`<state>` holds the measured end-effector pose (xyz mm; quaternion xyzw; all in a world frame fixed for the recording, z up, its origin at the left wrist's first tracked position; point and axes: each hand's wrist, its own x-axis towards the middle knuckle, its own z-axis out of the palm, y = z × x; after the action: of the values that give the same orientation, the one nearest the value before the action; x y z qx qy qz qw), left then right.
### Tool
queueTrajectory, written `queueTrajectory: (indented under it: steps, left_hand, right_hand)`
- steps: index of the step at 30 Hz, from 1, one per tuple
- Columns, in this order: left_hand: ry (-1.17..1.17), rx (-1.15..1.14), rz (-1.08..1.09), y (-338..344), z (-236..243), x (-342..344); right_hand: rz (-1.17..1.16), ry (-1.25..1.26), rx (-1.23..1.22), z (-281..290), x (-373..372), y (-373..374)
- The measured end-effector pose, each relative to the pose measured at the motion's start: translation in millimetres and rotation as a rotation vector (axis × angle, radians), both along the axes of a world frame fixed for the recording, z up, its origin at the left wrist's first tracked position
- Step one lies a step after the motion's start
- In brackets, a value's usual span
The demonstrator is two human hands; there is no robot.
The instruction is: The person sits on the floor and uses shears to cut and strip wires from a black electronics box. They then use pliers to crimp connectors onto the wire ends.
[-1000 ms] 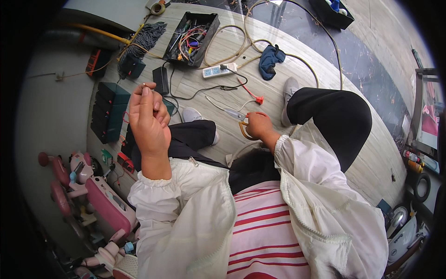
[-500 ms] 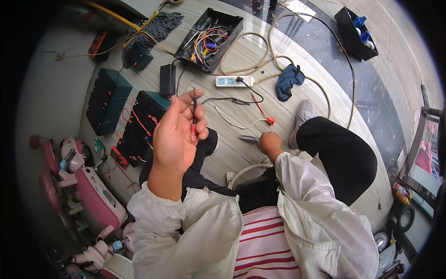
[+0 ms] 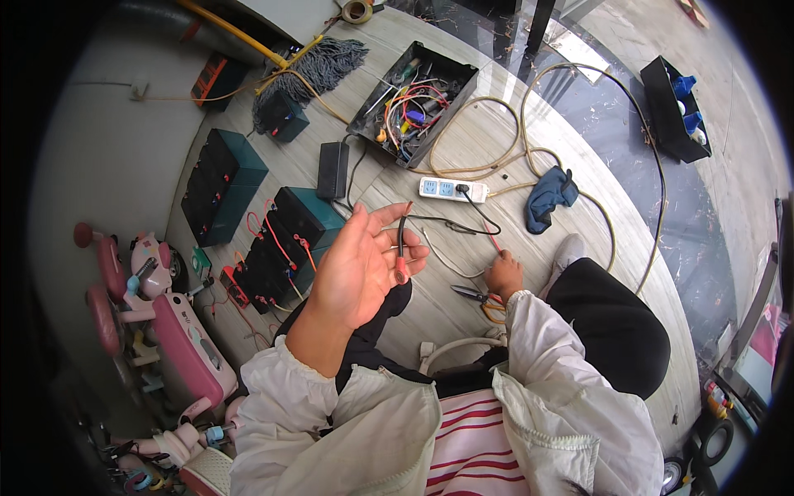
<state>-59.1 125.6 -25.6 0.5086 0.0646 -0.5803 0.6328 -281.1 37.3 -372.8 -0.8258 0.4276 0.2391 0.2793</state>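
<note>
"Where is the short black cable (image 3: 401, 234)?"

"At the centre of the frame. The left hand (image 3: 354, 269) holds it lightly with half-curled fingers. I judge it light and rather stiff, so the middle of the black part is good to grip; the copper-coloured tip (image 3: 409, 207) may fray."

"And the right hand (image 3: 503, 276)?"

"Right of centre, down at the red wire (image 3: 494, 240), near the scissors (image 3: 470, 293). I cannot tell if it grips."

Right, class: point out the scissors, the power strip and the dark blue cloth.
Scissors (image 3: 472, 293): head view, on the blades.
Power strip (image 3: 447, 188): head view, on a blue socket.
Dark blue cloth (image 3: 547, 199): head view, on its bunched middle.
</note>
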Motion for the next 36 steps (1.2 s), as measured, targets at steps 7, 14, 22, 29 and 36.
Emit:
queueTrajectory:
  steps: [7, 14, 22, 29, 36]
  left_hand:
    - [-0.127, -0.12, -0.029, -11.6, 6.6, -5.7]
    - [-0.27, -0.156, 0.042, -23.8, 6.5, -17.4]
    - [-0.585, -0.083, 0.115, -58.2, -10.3, 14.6]
    - [-0.589, -0.239, -0.068, -62.6, 19.9, -14.2]
    - [-0.693, -0.209, -0.063, -58.7, 25.2, -16.9]
  right_hand:
    - [-0.296, -0.381, -0.06, 23.6, -38.3, -24.9]
    - [-0.362, -0.717, -0.129, 132.8, -15.5, -22.8]
    - [-0.37, -0.878, 0.225, 341.5, 23.3, -44.9]
    - [-0.406, -1.078, 0.593, 362.1, 28.4, -68.3]
    - [-0.429, -1.083, 0.674, 361.7, 50.3, -65.7]
